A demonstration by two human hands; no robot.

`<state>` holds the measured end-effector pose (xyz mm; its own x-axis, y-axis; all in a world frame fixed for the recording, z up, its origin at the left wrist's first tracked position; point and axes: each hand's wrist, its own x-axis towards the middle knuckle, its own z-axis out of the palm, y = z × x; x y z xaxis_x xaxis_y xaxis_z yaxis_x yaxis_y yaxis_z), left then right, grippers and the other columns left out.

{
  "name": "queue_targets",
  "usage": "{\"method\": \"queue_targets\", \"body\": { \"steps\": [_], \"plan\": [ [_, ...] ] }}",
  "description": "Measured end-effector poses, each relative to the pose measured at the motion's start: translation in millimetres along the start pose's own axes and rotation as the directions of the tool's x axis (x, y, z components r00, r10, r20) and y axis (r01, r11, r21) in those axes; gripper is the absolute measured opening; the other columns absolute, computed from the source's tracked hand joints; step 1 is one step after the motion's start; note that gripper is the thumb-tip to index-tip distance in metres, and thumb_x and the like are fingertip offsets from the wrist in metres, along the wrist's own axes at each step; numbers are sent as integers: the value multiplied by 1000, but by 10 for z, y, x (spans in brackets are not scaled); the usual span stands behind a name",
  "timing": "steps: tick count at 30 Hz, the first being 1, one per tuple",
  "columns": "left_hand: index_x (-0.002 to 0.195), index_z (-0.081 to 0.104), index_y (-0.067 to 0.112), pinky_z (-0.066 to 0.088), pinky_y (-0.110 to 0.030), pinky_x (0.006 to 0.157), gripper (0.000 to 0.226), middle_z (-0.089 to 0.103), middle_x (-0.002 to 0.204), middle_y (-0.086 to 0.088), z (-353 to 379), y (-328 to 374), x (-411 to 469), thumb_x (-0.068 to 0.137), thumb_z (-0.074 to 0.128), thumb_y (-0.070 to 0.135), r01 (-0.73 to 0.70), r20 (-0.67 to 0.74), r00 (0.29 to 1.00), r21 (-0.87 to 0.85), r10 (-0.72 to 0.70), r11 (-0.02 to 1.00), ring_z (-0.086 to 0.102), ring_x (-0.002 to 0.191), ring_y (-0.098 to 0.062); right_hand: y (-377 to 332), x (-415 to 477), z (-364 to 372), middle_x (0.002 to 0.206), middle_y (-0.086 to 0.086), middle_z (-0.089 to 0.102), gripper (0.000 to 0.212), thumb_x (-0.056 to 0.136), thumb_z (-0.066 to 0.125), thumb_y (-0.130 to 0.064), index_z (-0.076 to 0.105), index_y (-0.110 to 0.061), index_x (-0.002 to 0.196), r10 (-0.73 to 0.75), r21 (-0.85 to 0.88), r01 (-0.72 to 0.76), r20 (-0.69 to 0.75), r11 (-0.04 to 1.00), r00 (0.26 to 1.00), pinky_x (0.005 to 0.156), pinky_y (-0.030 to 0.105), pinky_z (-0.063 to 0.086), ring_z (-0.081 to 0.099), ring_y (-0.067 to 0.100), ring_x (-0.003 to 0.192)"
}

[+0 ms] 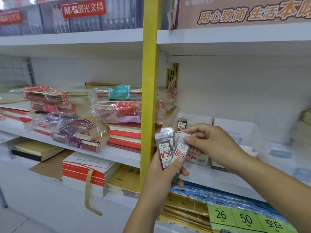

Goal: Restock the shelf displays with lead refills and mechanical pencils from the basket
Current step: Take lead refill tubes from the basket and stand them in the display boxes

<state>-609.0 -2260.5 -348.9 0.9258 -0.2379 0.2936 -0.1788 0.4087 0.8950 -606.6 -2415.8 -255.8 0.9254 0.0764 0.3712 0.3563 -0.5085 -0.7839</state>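
So the person is mid-restock on the lead refill part of the job; the mechanical pencils and the basket aren't in shot at all. The left hand has fingers and thumb curled round a little fan of slim smoky-clear plastic lead refill cases with white and red 0.5 HB labels, held up in front of the yellow metal shelf post. The right hand is pinching the top end of the front refill case, thumb and forefinger closed on it, the other fingers loosely curled. Looks like it's peeling one off the bunch to place it

Just behind the hands, on the white shelf board, there's a white cardboard display box with one matching standing refill at its left end. That reads as the spot being filled, though that's a guess

Next move, probably: slide the pinched case free without dragging the others out of the left-hand grip, carry it the short way back to the box and stand it upright, label forward, beside the one there. The cases look slick and thin, so the left thumb would need to clamp the rest. Hard to count the fan, three at least. The wrapped stacks of red and cream exercise books on the shelves to the left aren't part of this
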Motion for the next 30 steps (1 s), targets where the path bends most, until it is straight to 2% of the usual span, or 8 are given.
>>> {"method": "queue_targets", "body": {
  "steps": [4,10,12,14,16,21,27,30],
  "plan": [
    [119,64,36,52,-23,55,25,74,113,-8,-38,-25,-18,98,62,22,24,60,998,-15,-23,1000,69,78,-16,11,15,-113,78,-3,76,11,90,65,-14,70,-21,97,1,101,8,-87,995,996,52,15,50,67,5,62],
    [126,58,32,50,-24,56,29,74,112,-4,-81,-43,24,98,61,24,24,71,997,45,-27,999,67,77,-14,44,56,-125,82,-1,76,14,89,68,-17,69,-20,102,24,114,-21,-21,993,999,57,20,55,71,15,68],
    [124,58,33,51,-24,56,30,75,111,-3,-85,-34,44,94,62,32,15,63,998,55,-18,998,67,76,-13,39,119,-131,81,-3,76,14,89,68,-16,68,-20,102,8,118,6,-117,993,993,57,20,56,71,16,68],
    [123,56,31,51,-23,54,31,76,108,-2,-94,-28,69,94,57,38,17,38,999,57,-19,998,67,73,-12,5,236,-201,81,-2,74,13,89,67,-16,66,-22,100,-61,104,98,-310,990,949,55,17,54,69,10,64],
    [124,56,30,51,-23,52,24,76,105,-2,-120,-34,86,101,48,34,19,18,1000,52,-20,998,68,70,-12,-45,381,-283,85,-3,71,11,90,66,-18,64,-26,98,-207,-36,211,-408,977,889,60,18,54,67,8,70],
    [125,55,34,53,-25,52,23,77,104,-1,-157,-40,113,105,43,29,21,-7,1000,79,-20,997,68,70,-12,-27,685,-216,83,-22,60,11,93,62,-24,63,-28,103,-436,-473,297,-217,830,873,73,21,50,60,0,80],
    [123,56,34,56,-25,56,22,77,105,2,-174,-27,108,104,46,31,53,-23,998,84,-51,995,75,79,-16,117,914,-101,95,-3,61,18,91,65,-24,64,-21,108,-355,-580,248,-77,776,932,75,28,48,58,13,81],
    [119,59,36,58,-26,59,20,76,106,4,-176,-9,94,102,49,32,66,-28,998,70,-65,995,76,86,-19,187,986,-94,89,0,58,20,87,70,-23,60,-20,104,-238,-557,161,-68,815,969,70,29,46,55,15,78]
  ]
}}
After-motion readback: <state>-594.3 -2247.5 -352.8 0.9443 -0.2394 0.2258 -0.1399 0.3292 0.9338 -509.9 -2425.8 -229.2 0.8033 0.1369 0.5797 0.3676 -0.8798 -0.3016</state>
